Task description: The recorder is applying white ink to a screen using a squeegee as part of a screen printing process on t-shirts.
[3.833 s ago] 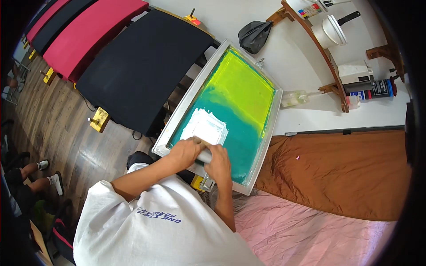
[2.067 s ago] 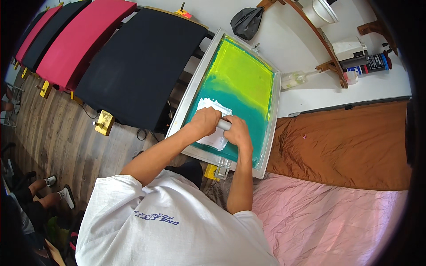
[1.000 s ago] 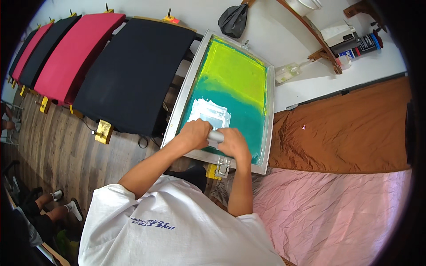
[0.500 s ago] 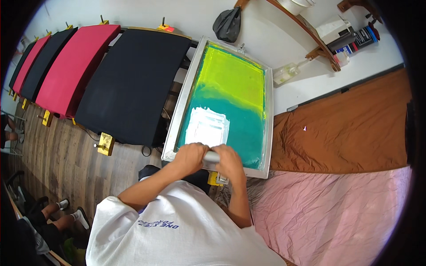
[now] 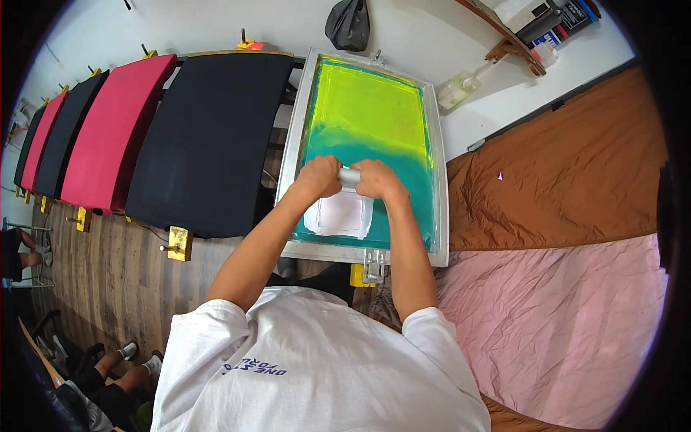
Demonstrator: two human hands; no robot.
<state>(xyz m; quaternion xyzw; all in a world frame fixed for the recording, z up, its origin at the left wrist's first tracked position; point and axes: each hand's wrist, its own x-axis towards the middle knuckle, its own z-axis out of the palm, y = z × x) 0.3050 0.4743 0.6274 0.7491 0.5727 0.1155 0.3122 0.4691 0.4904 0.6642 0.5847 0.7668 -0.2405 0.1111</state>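
Fingers (image 5: 334, 169) grasp the grey handle (image 5: 350, 178), left hand (image 5: 319, 178) at nine o'clock, right hand (image 5: 378, 180) at three, white ink (image 5: 338, 214) at six on the framed screen (image 5: 440, 194); likely a spreading stroke, next wanting even pressure.

Counted two hands (image 5: 319, 177) on one squeegee (image 5: 350, 178), one screen frame (image 5: 441, 180). Tallied three black boards (image 5: 209, 144), two red boards (image 5: 119, 137). Logged one black bag (image 5: 348, 25), one pink sheet (image 5: 554, 317).
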